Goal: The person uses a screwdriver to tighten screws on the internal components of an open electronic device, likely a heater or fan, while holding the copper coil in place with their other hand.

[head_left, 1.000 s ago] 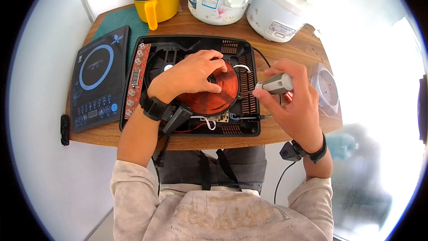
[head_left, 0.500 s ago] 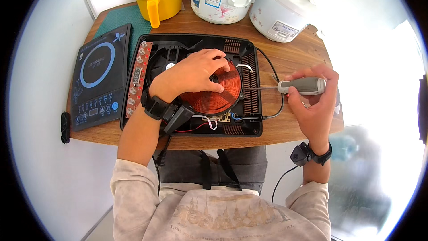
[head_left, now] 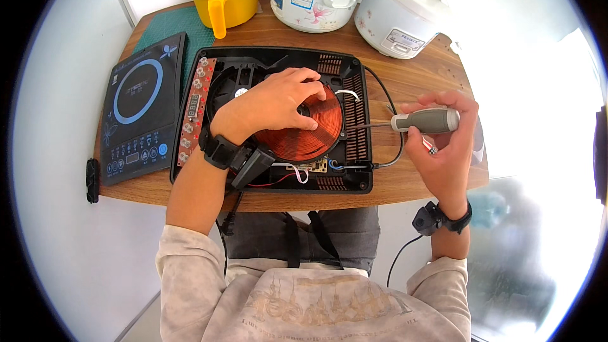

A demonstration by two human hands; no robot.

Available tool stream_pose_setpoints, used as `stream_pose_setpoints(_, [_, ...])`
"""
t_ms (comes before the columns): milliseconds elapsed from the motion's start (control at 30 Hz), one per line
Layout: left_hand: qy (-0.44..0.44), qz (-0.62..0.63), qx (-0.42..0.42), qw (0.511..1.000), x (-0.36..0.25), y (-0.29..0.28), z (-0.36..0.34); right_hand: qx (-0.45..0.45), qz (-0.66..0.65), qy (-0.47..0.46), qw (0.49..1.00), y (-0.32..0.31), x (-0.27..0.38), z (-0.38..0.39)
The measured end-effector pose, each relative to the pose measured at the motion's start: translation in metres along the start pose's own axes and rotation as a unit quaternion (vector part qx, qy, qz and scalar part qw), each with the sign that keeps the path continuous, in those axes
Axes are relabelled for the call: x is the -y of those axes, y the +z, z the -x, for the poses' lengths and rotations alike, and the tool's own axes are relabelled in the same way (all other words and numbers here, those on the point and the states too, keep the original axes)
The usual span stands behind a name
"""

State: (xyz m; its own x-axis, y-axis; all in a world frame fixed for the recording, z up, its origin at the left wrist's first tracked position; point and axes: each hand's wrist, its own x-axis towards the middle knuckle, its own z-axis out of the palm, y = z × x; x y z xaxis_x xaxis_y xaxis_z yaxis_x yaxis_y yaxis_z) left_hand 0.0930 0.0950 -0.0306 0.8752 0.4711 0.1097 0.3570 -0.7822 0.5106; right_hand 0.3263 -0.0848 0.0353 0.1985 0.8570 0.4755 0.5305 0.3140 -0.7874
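Note:
My left hand (head_left: pixel 275 101) rests over the copper coil (head_left: pixel 316 117) of an opened induction cooker, thumb and fingers spread apart on the windings. Its palm covers part of the coil and of the black housing (head_left: pixel 285 54). At the right, my right hand (head_left: pixel 443 152) is closed round the grey handle of a screwdriver (head_left: pixel 427 120). The shaft points left, and its tip is at the coil's right edge. A small red-and-white striped thing (head_left: pixel 429 145) shows by the right palm; its kind is unclear.
A glass cooker top panel (head_left: pixel 139 107) lies left, partly on a green mat (head_left: pixel 168 28). Behind stand a yellow lidded pot (head_left: pixel 234 9) and two white rice cookers (head_left: pixel 310 19) (head_left: pixel 392 31). A black cord (head_left: pixel 400 145) loops at the housing's right. The wooden table (head_left: pixel 278 201) ends close before me.
The screwdriver handle has shifted slightly left, and the right fingers have turned a little on it. More of the striped thing shows. My left hand stays in place.

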Motion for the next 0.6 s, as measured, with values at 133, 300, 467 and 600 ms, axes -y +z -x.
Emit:
stream_pose_setpoints(133, [0.005, -0.003, -0.005, 1.0, 0.002, 0.0015, 0.0001, 0.034, -0.052, 0.032, 0.998, -0.0052, 0.0011, -0.0019])
stream_pose_setpoints(300, [0.002, -0.002, -0.004, 1.0, 0.0028, 0.002, 0.0003, 0.066, -0.042, 0.013, 0.997, -0.0035, 0.0008, -0.002])
stream_pose_setpoints(467, [0.004, 0.004, -0.004, 1.0, 0.0019, 0.001, -0.0001, 0.091, -0.024, -0.044, 0.995, -0.0008, -0.0046, -0.0023])
stream_pose_setpoints(600, [0.01, 0.004, -0.004, 1.0, 0.0026, 0.0019, -0.0007, 0.099, -0.02, -0.12, 0.988, 0.003, -0.0071, -0.0001])
